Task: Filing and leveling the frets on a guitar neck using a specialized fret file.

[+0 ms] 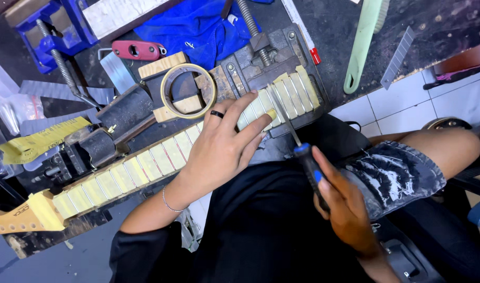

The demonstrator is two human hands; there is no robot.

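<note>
We are working on a guitar neck point(145, 160) that lies across the bench point(449, 21) from lower left to upper right, its far end resting by the grey vise point(274, 60). Strips of pale yellow tape cover the wood between the frets, so only the thin metal frets show.

Our left hand point(224, 144) lies flat on the neck with the fingers spread, pressing it down just beside the upper frets; it clasps nothing, it only steadies. A dark ring sits on 1 finger and a thin bracelet on the wrist.

Our right hand point(342, 207) is closed around the black and blue handle of a narrow file point(297, 141). Its slim metal blade points up toward the taped frets near the left fingertips; we cannot tell if the tip is touching a fret.

By our reading, the step in hand is dressing the frets at the upper end of the neck, 1 at a time. The next move calls for a firm hold on the neck, the blade kept square on the fret, and light strokes that stay off the tape and the left fingers.

A roll of tape point(188, 91) lies on the wooden blocks above the neck, beside a blue cloth point(198, 23), with a green brush point(361, 44) to the right.
</note>
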